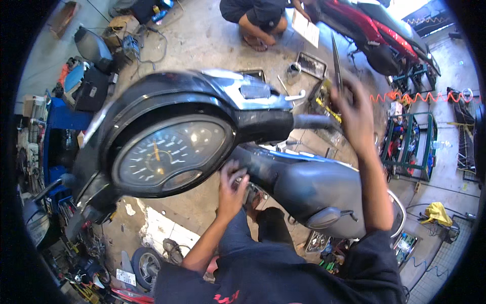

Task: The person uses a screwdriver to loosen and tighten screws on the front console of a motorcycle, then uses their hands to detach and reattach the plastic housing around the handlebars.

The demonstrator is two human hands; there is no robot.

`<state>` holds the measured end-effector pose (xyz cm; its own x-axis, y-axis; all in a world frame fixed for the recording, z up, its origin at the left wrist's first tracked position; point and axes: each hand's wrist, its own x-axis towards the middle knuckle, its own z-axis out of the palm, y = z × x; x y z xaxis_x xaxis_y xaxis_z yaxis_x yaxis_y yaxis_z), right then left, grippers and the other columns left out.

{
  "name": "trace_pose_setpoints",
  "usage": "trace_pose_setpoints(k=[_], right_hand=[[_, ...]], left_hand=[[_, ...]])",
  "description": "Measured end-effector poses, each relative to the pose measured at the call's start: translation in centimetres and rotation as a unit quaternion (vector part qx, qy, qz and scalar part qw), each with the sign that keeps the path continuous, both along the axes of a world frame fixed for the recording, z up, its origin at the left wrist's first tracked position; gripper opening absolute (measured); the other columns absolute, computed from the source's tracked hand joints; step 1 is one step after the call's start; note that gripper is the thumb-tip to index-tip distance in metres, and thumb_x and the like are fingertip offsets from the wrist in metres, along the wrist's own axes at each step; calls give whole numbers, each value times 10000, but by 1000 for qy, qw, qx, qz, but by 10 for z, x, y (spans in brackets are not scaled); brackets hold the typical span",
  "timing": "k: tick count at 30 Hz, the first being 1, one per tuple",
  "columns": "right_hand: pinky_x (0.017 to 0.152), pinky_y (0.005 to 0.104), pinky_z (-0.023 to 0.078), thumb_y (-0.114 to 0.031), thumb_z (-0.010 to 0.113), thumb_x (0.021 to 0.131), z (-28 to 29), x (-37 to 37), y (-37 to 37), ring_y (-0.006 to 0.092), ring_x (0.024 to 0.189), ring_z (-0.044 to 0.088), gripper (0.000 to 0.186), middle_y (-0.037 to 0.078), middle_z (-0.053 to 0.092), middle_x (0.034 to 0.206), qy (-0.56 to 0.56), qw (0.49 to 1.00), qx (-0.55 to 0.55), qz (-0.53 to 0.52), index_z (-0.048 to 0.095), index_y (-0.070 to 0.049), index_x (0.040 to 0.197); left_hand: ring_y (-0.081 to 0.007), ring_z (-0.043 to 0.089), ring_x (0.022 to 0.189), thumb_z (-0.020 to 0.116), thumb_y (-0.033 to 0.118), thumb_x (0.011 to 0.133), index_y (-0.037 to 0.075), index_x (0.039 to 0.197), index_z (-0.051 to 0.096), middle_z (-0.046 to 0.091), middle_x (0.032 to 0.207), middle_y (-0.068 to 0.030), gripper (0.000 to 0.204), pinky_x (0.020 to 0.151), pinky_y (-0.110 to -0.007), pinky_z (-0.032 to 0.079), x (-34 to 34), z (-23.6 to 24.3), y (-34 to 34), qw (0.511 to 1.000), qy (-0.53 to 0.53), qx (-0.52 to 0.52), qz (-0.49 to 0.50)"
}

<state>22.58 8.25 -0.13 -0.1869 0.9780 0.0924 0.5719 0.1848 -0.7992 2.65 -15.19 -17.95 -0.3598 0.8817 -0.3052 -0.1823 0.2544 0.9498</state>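
My right hand (354,114) is raised beside the right handlebar grip (311,120), closed on a long thin dark tool (336,61) that points upward; motion blurs it. My left hand (232,190) is just under the lower right edge of the scooter's instrument panel (169,154), its fingers bent and apart, with nothing clearly held. The panel sits in a black handlebar housing (131,104) with a pale lever (296,95) at its right. Below and right of the housing is the scooter's dark seat (319,190), with a loose mirror (324,218) lying on it.
A co-worker (253,23) squats at the top, near a red scooter (379,35). Metal trays (311,66), a green tool cart (410,147) and an orange coiled hose (420,96) are beyond my right hand. A blue cabinet (66,119), tool cases (93,86) and loose wheel (144,266) are at left.
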Motion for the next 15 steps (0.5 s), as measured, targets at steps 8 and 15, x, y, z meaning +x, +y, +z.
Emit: trace_pose_setpoints(k=[8, 15], right_hand=[[750, 285, 525, -38, 607, 955, -32, 28, -211, 142, 841, 618, 327, 70, 616, 988, 133, 982, -118, -56, 487, -10, 1259], [857, 402, 513, -114, 672, 892, -54, -27, -348, 323, 944, 648, 360, 180, 632, 1051, 92, 957, -211, 174, 546, 12, 1205]], left_hand=[[-249, 653, 925, 683, 123, 862, -18, 1085, 561, 664, 966, -172, 291, 764, -364, 546, -118, -164, -360, 894, 166, -412, 54], [-168, 600, 916, 528, 352, 1023, -15, 1182, 567, 627, 1027, -66, 401, 814, -307, 507, -276, -8, -373, 892, 185, -127, 394]])
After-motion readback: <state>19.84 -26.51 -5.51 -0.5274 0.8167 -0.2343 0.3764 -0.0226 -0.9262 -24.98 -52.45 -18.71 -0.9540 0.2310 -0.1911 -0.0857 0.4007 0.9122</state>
